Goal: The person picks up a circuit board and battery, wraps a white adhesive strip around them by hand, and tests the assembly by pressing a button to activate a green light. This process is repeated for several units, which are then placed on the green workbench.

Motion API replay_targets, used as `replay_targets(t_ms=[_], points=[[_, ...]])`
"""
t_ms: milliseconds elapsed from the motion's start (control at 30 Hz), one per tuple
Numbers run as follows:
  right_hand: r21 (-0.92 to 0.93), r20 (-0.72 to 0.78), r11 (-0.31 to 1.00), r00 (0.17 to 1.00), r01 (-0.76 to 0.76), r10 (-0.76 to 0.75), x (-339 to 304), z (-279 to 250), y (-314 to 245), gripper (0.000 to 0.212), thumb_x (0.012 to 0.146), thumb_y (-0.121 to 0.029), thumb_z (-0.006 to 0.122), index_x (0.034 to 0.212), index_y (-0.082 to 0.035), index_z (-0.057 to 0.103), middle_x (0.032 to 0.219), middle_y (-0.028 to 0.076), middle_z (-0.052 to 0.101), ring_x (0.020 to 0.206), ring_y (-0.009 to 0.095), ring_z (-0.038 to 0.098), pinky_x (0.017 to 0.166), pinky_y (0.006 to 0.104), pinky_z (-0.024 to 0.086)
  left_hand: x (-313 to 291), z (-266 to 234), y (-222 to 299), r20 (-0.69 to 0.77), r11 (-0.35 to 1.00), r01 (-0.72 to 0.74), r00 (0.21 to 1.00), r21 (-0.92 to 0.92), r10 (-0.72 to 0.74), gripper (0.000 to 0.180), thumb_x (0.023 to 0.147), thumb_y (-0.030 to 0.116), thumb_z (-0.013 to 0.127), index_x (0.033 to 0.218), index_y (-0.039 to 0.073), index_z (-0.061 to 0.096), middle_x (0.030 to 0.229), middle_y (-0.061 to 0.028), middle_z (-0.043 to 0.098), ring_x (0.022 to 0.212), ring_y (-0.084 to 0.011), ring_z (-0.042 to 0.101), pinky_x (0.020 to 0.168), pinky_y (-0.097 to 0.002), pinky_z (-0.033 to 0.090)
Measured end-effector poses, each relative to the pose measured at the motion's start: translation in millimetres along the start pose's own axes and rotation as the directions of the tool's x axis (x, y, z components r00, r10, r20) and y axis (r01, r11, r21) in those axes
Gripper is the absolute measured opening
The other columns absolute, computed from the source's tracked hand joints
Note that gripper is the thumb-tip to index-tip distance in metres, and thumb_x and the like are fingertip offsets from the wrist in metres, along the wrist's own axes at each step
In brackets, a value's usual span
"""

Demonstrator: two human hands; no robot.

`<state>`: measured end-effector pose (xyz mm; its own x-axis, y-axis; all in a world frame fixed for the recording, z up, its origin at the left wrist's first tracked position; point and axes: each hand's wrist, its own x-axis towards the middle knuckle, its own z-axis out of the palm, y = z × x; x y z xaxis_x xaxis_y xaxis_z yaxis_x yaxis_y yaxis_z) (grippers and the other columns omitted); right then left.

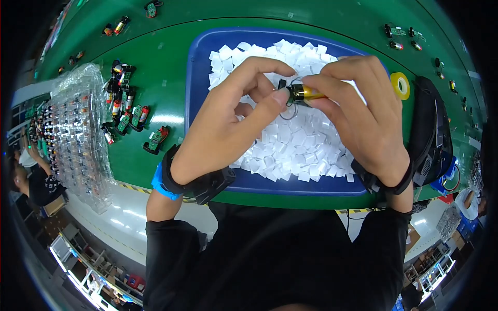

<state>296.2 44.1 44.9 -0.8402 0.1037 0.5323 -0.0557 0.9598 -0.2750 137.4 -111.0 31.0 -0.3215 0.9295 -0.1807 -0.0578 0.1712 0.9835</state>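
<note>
Over the blue tray [193,103], my two hands hold a small yellow-and-black cylindrical part with thin dark wires [300,94]. My left hand [228,122] pinches its black end between thumb and fingers. A dark wire loops out below and above that end. My right hand [371,111] grips the yellow end with thumb and forefinger, the other fingers curled. Beneath both hands, the tray is filled with a heap of small white paper-like pieces [295,150]. What the curled fingers cover is hidden.
Left of the tray lie several small parts with green circuit boards and cylinders [123,103], beside a clear bubble-wrap sheet bearing rows of parts [78,135]. A yellow tape roll [400,86] and a black case-like object [428,129] are right of it. More boards [397,32] lie far right.
</note>
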Motion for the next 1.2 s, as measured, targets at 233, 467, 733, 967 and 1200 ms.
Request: replay_targets(t_ms=[233,467,733,967,1200], points=[[0.048,-0.088,0.995,0.992,-0.083,0.087,-2.4,8.1,-8.8,0.038,0.067,0.0,0.08,0.105,-0.003,0.071,0.094,0.008,0.063,0.087,0.026,0.061,0.079,0.0372,0.054,-0.9,-0.5,-3.4,-0.005,0.995,-0.077,0.997,0.058,0.077,0.017,0.092,0.009,0.061,0.109,0.006,0.058,0.08,-0.0007,0.058,0.078,-0.0071,0.058,0.061,-0.021,0.043],[0.123,-0.028,0.988,0.995,-0.089,0.093,-0.8,4.7,-8.3,0.034,0.071,-0.001,0.081,0.103,-0.003,0.069,0.096,0.01,0.063,0.089,0.027,0.06,0.09,0.0427,0.054,4.0,-7.3,-8.1,0.158,0.956,0.017,0.987,-0.292,0.03,0.015,0.093,0.009,0.061,0.106,0.004,0.056,0.106,-0.0037,0.056,0.09,-0.0121,0.059,0.078,-0.0273,0.049],[0.224,0.075,0.964,0.989,-0.141,0.127,-0.8,3.5,-19.4,0.029,0.073,-0.003,0.079,0.099,-0.004,0.066,0.096,0.008,0.062,0.09,0.027,0.06,0.094,0.0468,0.052,6.7,-9.5,-6.7,0.196,0.886,0.177,0.975,-0.429,-0.1,0.01,0.097,0.013,0.057,0.097,0.003,0.056,0.089,-0.0034,0.06,0.083,-0.01,0.058,0.073,-0.0266,0.049],[0.019,0.001,0.986,0.986,0.165,-0.165,-6.5,15.8,-17.5,0.029,0.071,-0.004,0.08,0.096,-0.006,0.066,0.1,0.007,0.071,0.087,0.025,0.061,0.091,0.0457,0.053,2.2,-2.3,-5.2,0.034,0.977,0.034,0.999,-0.213,-0.028,0.014,0.102,0.014,0.049,0.098,0.003,0.057,0.102,-0.0058,0.065,0.087,-0.0101,0.06,0.068,-0.0256,0.051],[0.123,-0.023,0.992,0.999,0.041,-0.038,0.3,1.1,-10.4,0.036,0.068,0.001,0.082,0.101,-0.007,0.068,0.102,0.006,0.074,0.087,0.023,0.062,0.087,0.0437,0.053,-0.8,-5.8,6.6,0.12,0.967,0.083,0.991,-0.239,-0.056,0.03,0.098,0.012,0.058,0.123,-0.004,0.057,0.091,-0.0097,0.065,0.075,-0.0108,0.063,0.056,-0.0244,0.052]])
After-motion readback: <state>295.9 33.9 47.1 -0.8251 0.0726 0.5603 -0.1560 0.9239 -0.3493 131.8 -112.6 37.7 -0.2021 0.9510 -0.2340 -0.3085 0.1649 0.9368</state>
